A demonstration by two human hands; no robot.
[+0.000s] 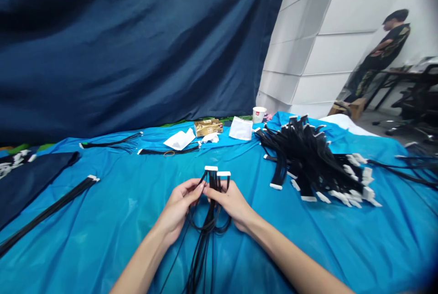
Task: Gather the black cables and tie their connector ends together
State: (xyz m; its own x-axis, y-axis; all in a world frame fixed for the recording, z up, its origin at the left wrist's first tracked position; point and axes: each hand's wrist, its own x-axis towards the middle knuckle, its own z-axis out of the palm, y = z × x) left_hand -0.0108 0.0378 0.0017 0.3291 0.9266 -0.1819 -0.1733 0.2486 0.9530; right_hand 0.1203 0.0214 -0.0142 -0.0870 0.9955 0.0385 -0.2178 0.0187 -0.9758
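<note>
A black wire harness (203,244) with white connectors hangs between my two hands, its loose wires trailing toward the bottom edge. Two white connectors, a left one (211,168) and a right one (223,173), stick up above my fingers. My left hand (181,205) pinches the wires just below the connectors from the left side. From the right, my right hand (230,202) is closed round the same wires, thumb near the left thumb. Some wires loop out below the fingers. Part of the bundle is hidden behind the fingers.
On the right lies a large pile of black cables (308,157) with white connectors. More cable bundles (51,212) rest at the left. A gold box (208,128), a white packet (241,128) and a paper cup (259,114) stand at the back. A person (385,54) stands far right.
</note>
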